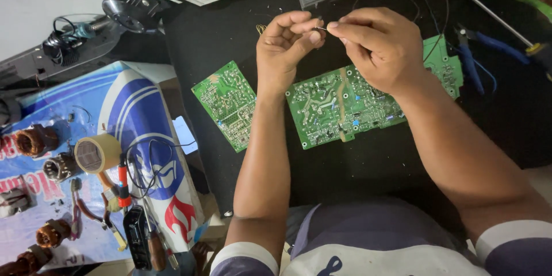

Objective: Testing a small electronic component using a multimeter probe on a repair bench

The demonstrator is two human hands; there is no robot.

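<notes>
Left hand (286,43) and right hand (376,46), fingertips pinched together on a tiny wire-legged component (319,28), hold it raised above the large green circuit board (339,106) lying solder-side up on the black mat (356,167), pliers (468,57) nearby.

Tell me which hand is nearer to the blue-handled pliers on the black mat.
Right. The right hand is just left of the blue-handled pliers, with a strip of mat between them. The left hand is farther left, beyond the right hand.

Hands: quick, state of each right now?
Left hand: fingers pinched shut on one end of a small thin component.
Right hand: fingertips pinched on its other end.
</notes>
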